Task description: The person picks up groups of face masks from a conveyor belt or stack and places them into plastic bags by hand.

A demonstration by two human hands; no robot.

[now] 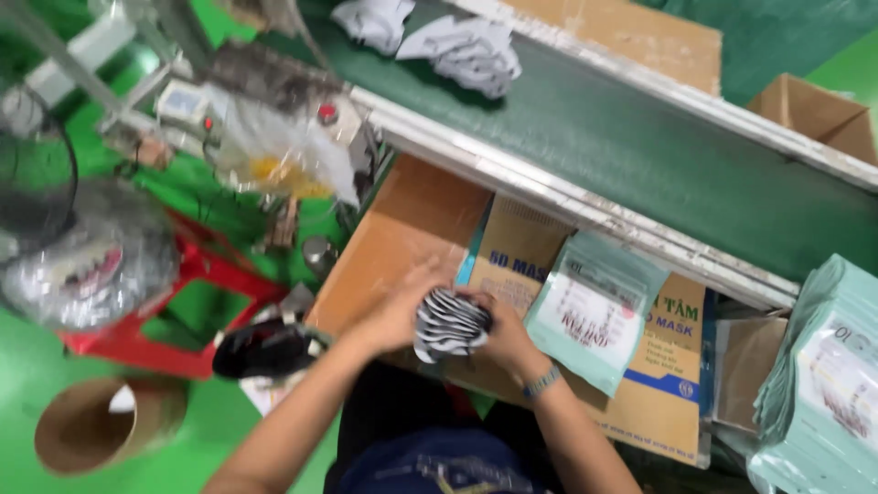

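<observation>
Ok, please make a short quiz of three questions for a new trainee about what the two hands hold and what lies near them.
1. True or false: both hands grip the stack of grey-and-white folded face masks.
2. Which lies right of the right hand? A: pale green flat plastic pouch. B: a glass bottle.
3. What carries loose masks at the top?

Key: 1 true, the left hand grips too. 2 A. 3 The dark green conveyor belt.

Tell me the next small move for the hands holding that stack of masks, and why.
Probably slide the stack of masks, gripped between the left hand and right hand, toward the teal pouch lying just to the right on the cardboard box; it is the nearest pouch. Whether its mouth is open is unclear.
</observation>
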